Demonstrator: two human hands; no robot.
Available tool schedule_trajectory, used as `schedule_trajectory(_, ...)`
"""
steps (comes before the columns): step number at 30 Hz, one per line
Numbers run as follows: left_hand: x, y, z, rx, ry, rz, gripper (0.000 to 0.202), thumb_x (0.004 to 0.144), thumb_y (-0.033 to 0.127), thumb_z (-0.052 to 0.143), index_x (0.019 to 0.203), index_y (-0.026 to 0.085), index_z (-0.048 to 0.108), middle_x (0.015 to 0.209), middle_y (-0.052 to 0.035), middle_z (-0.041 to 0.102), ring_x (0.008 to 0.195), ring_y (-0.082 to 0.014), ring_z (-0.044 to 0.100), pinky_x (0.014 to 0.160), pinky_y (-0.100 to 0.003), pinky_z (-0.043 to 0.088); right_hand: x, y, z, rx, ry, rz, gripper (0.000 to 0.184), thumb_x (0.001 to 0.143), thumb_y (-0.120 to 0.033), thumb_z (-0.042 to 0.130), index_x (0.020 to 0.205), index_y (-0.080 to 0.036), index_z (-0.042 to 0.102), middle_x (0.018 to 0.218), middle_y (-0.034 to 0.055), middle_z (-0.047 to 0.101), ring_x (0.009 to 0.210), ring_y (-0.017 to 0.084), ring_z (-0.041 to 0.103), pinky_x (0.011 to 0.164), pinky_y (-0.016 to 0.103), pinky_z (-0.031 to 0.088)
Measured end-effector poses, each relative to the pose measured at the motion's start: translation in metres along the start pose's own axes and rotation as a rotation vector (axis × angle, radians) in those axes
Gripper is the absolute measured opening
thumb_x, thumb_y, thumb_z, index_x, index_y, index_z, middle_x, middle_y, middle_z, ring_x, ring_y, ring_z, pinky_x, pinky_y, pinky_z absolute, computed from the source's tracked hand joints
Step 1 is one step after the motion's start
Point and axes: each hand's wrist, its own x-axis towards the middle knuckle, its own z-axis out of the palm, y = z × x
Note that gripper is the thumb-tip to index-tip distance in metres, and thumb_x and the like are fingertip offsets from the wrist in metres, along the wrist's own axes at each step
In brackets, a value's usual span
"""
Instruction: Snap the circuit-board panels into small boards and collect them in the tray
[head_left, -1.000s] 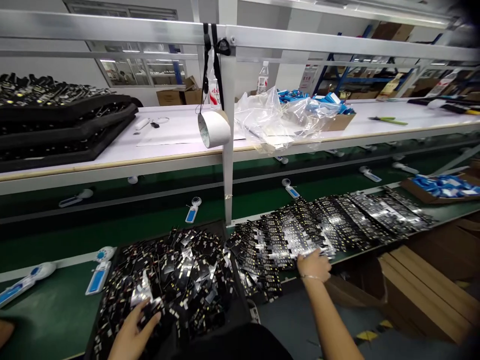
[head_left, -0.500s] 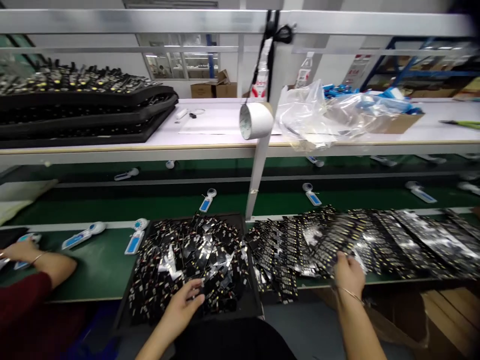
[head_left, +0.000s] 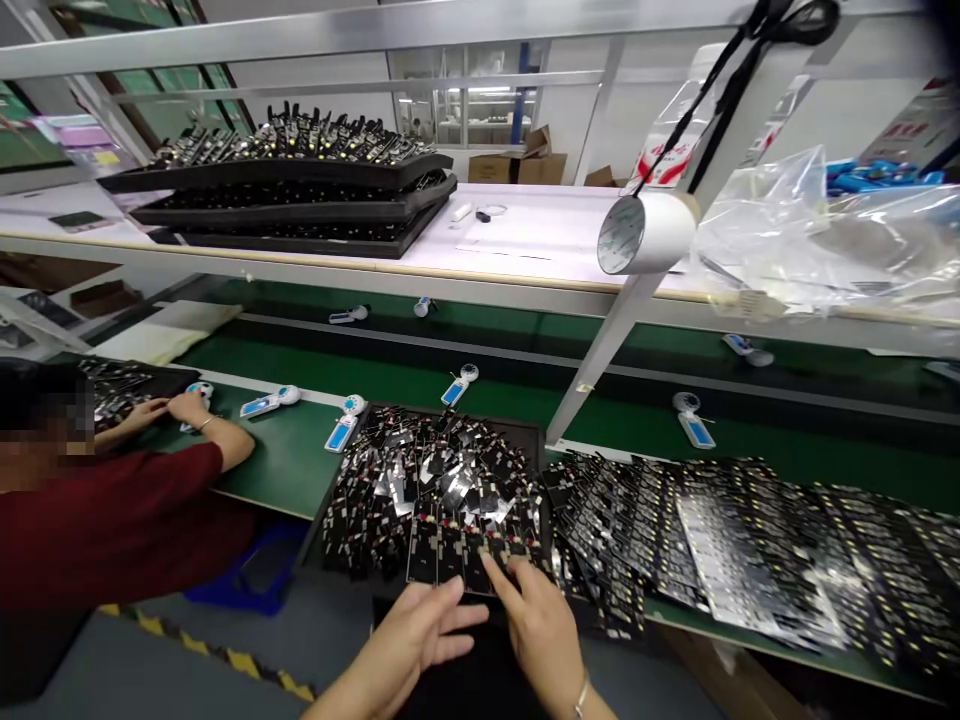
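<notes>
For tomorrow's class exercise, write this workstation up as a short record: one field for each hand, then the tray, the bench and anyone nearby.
Right hand: fingertips on black circuit-board strips
Left hand: open, just below those strips
Tray: black tray, heaped with strips
Bench: green bench, more strips spread to the right
Nearby: co-worker in a red top, to the left

Left hand: bare, slim fingers
Right hand: bare, slim fingers
Right wrist: one thin silvery bangle
Forearms: bare, with no sleeve showing
</notes>
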Motion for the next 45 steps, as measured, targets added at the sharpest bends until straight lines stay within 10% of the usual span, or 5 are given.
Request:
schedule_trajectory(8,-0.01,-0.006,-0.02,-0.203,0.23,-0.077,0.047,0.073,0.03,0.077,0.113,0.015,0.058,0.117,-0.0141,0.069,0.096,-0.0299,0.072,0.068,-0.028,0.057,0.008,0.016,-0.013,0.058,0.061,-0.086,0.054,0.086,-0.006,0.04,0.13,-0.034,0.056,0.113,0.0075,0.065,0.091,0.024,0.059,0.076,0.04,0.048)
schedule_trajectory(13,-0.011,-0.016,-0.035,0.053,0.177,0.088,0.051,0.069,0.042,0.079,0.111,0.02,0.06,0.107,-0.0106,0.072,0.095,-0.0289,0.071,0.075,-0.035,0.057,0.021,0.024,-0.027,0.632,0.007,0.439,0.082,0.081,-0.037,0.056,0.151,-0.029,0.015,0.159,0.011,0.016,0.144,0.037,0.019,0.11,0.063,0.025)
schedule_trajectory(15,-0.007,-0.013,-0.042,0.138,0.105,0.134,0.054,0.071,0.045,0.078,0.115,0.022,0.058,0.108,-0.0097,0.071,0.097,-0.0288,0.07,0.078,-0.037,0.057,0.029,0.027,-0.031,0.982,-0.006,0.695,0.091,0.081,-0.049,0.056,0.152,-0.026,0.005,0.152,0.0149,0.034,0.136,0.032,0.039,0.105,0.056,0.038)
schedule_trajectory(19,0.007,-0.009,-0.051,0.242,0.147,0.199,0.067,0.071,0.049,0.076,0.126,0.024,0.047,0.116,-0.0112,0.067,0.102,-0.0289,0.068,0.081,-0.039,0.058,0.029,0.026,-0.029,1.16,-0.065,0.984,0.061,0.073,-0.056,0.067,0.121,-0.02,0.058,0.1,0.0102,0.072,0.092,0.03,0.068,0.069,0.039,0.058)
schedule_trajectory(45,0.058,-0.011,-0.058,0.626,0.484,0.532,0.049,0.063,0.031,0.078,0.108,0.019,0.063,0.098,-0.0096,0.074,0.097,-0.0337,0.067,0.088,-0.046,0.051,0.003,-0.012,-0.005,0.703,0.102,0.807,0.051,0.076,-0.062,0.061,0.102,-0.019,0.068,0.091,0.0091,0.076,0.087,0.03,0.071,0.077,0.035,0.056)
